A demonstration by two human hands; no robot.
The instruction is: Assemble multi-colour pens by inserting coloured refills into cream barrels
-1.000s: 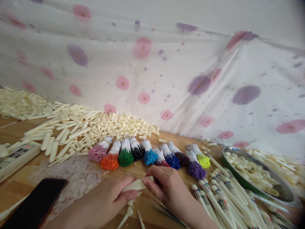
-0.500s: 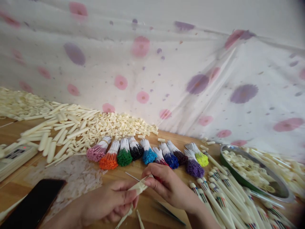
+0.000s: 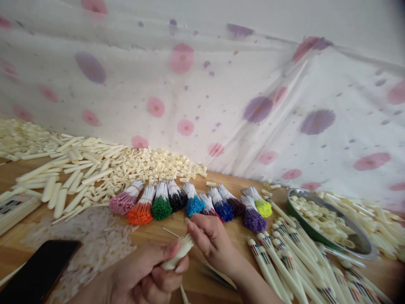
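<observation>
My left hand is closed around a cream pen barrel, gripping it near the bottom edge of the view. My right hand pinches at the barrel's upper end, fingers pressed together; a thin refill sticks out just left of them. Just beyond my hands lies a row of refill bundles with coloured tips: pink, orange, green, black, blue, purple and yellow-green.
Heaps of cream barrels and small clips fill the back left. Assembled pens lie at the right beside a green-rimmed metal bowl of parts. A black phone and a white device sit at the left. A flowered cloth hangs behind.
Both hands have drawn nearer to me and slightly left. The barrel is now tipped more upright in my left hand, with my right fingers at its top.
</observation>
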